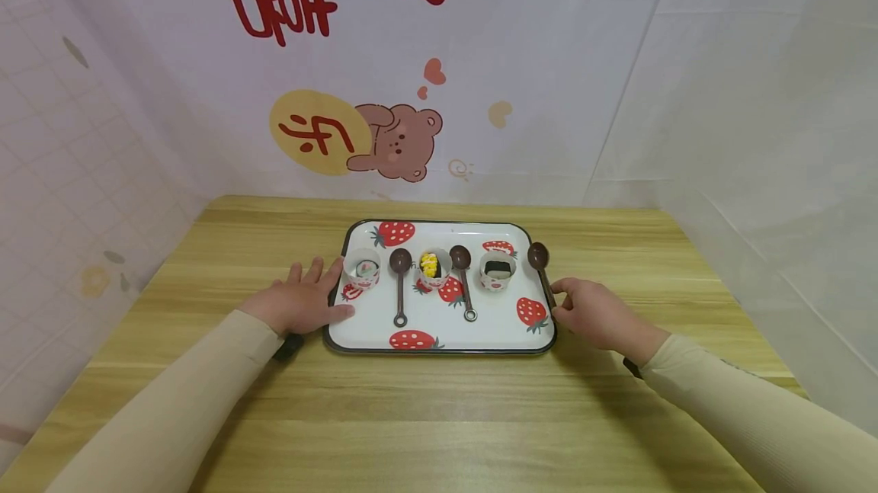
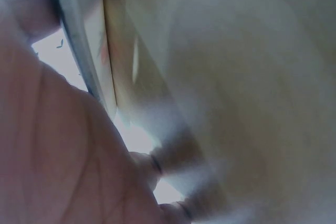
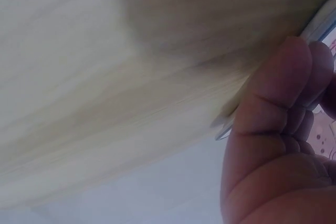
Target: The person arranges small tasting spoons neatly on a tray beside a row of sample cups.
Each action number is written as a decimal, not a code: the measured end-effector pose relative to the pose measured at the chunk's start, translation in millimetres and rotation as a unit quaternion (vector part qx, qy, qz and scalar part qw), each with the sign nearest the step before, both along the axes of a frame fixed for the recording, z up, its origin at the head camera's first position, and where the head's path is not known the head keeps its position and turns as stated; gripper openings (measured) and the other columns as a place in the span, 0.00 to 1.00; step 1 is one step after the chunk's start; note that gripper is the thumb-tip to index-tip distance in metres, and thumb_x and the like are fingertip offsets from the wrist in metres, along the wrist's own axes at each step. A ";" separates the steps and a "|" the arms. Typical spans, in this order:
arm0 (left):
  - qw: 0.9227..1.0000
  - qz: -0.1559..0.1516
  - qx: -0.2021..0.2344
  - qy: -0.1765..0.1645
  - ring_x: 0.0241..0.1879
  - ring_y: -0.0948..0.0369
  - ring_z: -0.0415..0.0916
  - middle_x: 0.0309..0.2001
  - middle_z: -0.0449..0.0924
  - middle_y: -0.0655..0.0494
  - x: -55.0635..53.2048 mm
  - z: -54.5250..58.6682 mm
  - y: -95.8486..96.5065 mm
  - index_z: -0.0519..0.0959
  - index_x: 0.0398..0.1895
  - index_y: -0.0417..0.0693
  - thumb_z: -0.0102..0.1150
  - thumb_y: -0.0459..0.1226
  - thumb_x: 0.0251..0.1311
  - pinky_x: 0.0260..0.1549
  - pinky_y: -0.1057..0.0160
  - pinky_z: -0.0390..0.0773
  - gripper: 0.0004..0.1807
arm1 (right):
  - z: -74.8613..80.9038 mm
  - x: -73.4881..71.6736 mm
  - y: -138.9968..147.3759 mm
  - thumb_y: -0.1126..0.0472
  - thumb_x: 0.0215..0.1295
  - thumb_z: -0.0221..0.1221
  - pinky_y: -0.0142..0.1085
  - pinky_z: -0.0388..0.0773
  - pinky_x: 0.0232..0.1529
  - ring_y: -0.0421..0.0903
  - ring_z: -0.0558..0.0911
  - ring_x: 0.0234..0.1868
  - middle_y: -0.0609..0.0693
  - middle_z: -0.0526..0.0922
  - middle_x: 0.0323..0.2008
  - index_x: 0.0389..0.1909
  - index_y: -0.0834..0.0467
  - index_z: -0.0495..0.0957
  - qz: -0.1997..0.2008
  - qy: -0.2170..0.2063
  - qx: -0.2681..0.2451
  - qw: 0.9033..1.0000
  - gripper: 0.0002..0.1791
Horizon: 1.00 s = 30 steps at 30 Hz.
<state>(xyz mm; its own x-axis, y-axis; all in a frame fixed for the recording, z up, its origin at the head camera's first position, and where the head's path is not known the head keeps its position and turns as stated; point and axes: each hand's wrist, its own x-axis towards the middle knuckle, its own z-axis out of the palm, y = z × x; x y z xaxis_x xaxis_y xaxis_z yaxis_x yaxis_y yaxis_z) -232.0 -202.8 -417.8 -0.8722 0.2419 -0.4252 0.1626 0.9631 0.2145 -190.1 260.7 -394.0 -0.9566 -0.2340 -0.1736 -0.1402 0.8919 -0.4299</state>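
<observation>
My left hand (image 1: pixel 302 302) rests on the left edge of a white strawberry-print tray (image 1: pixel 370 333), fingers spread and thumb over the rim. My right hand (image 1: pixel 597 314) pinches the handle end of a brown spoon (image 1: pixel 538 255), which lies along the tray's right rim. Two more brown spoons, one on the left (image 1: pixel 401 260) and one in the middle (image 1: pixel 460 257), lie on the tray between three paper cups. The left cup (image 1: pixel 361 280) holds a toy-like sushi roll, the middle cup (image 1: pixel 439 280) a yellow-topped piece, the right cup (image 1: pixel 497 280) a black-and-white piece.
The tray sits on a wood-grain table (image 1: pixel 425 417). A white cloth (image 1: pixel 535 43) with a printed bear stands behind it, and pale cloth walls (image 1: pixel 768 135) rise at both sides.
</observation>
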 end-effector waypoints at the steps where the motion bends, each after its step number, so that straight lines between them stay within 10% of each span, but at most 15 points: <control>1: 1.000 -0.002 0.000 -0.001 0.79 0.21 0.32 0.84 0.35 0.27 1.3 2.5 0.9 0.40 0.87 0.47 0.48 0.74 0.67 0.69 0.18 0.47 0.60 | -0.1 -0.1 -0.1 0.66 0.68 0.61 0.35 0.72 0.25 0.42 0.75 0.23 0.49 0.83 0.26 0.60 0.72 0.77 0.000 -0.001 0.001 1.000 0.22; 30: 1.000 -0.007 -0.007 -0.005 0.79 0.20 0.33 0.83 0.34 0.26 3.3 6.5 3.8 0.40 0.87 0.45 0.47 0.70 0.70 0.69 0.18 0.50 0.58 | -1.3 -2.7 -6.2 0.64 0.69 0.63 0.35 0.72 0.25 0.42 0.76 0.24 0.49 0.84 0.27 0.60 0.71 0.78 0.004 -0.001 0.018 1.000 0.22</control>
<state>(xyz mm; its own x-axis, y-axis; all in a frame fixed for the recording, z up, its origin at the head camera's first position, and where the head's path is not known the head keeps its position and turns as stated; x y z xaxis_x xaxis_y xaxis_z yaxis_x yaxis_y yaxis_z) -228.7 -199.0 -411.4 -0.8646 0.2474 -0.4373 0.1731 0.9638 0.2030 -192.9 254.5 -395.2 -0.9543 -0.2353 -0.1844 -0.1464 0.9056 -0.3981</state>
